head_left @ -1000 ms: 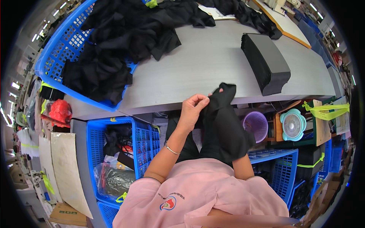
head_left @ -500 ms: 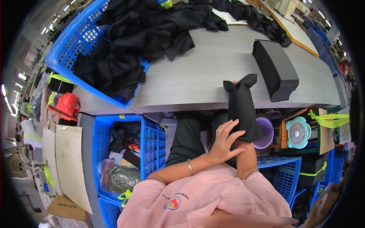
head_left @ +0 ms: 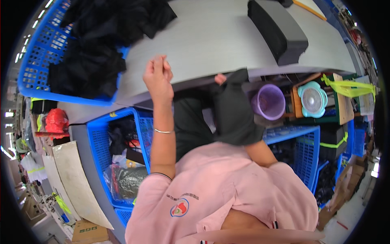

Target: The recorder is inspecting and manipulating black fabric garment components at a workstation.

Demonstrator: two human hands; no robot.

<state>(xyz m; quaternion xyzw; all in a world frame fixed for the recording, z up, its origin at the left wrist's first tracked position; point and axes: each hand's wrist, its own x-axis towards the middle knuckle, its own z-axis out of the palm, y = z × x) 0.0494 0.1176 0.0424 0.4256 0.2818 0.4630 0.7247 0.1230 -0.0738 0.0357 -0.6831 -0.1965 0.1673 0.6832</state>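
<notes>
My left hand (head_left: 159,77) is raised over the table's near edge, its fingers bunched together and nothing visible in them. A black cloth tube, like a sleeve (head_left: 235,107), is drawn over my right forearm and most of my right hand (head_left: 220,79). Only the fingertips show, at the tube's far end beside a loose flap, and they look closed on the cloth. The rest of that hand is hidden. Nearest to my left hand is a heap of black cloth pieces (head_left: 87,61), spilling from a blue basket (head_left: 73,97) onto the table.
A neat stack of black pieces (head_left: 280,30) stands on the grey table (head_left: 203,36) at the right. Below the table are a purple bin (head_left: 269,102), a turquoise fan (head_left: 313,99) and a blue crate (head_left: 140,134) with bagged goods. Cardboard (head_left: 75,179) leans at left.
My left hand has left the black sleeve and swung up and left toward the heap. My right arm with the sleeve has lowered toward my lap. The whole view has shifted.
</notes>
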